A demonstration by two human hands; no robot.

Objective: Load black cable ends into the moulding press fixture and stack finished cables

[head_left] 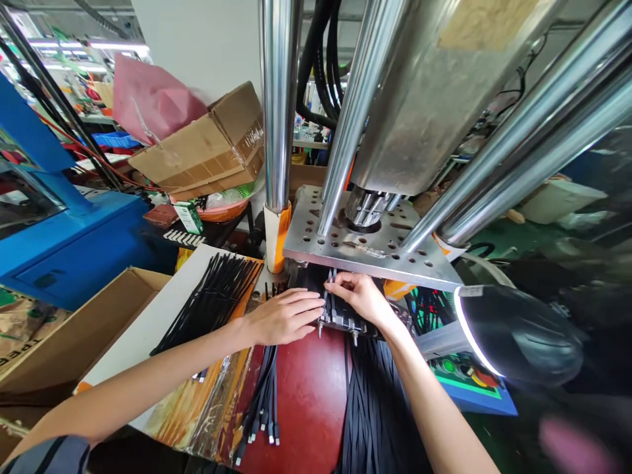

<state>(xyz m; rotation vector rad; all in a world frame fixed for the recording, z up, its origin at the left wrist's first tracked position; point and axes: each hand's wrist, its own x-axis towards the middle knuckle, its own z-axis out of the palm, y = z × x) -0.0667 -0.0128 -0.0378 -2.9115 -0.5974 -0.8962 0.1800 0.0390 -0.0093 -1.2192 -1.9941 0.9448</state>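
Beneath the drilled metal plate (316, 245) of a press lies a dark mould (345, 320) with metal pins at its front. My left hand (286, 316) rests flat at the mould's left edge, fingers stretched out. My right hand (358, 295) pinches a thin cable end (331, 280) over the mould. Black cables (212, 303) lie in a bundle on a white board at the left. Another bunch with metal plugs (264, 408) hangs over the red surface (306, 395), and many black cables (372, 408) spread below my right hand.
Steel columns (280, 105) rise around the press. A lamp (513, 329) stands at the right, above a control box (474, 388) with buttons. Cardboard boxes (212, 145) and a blue machine (83, 243) are at the left.
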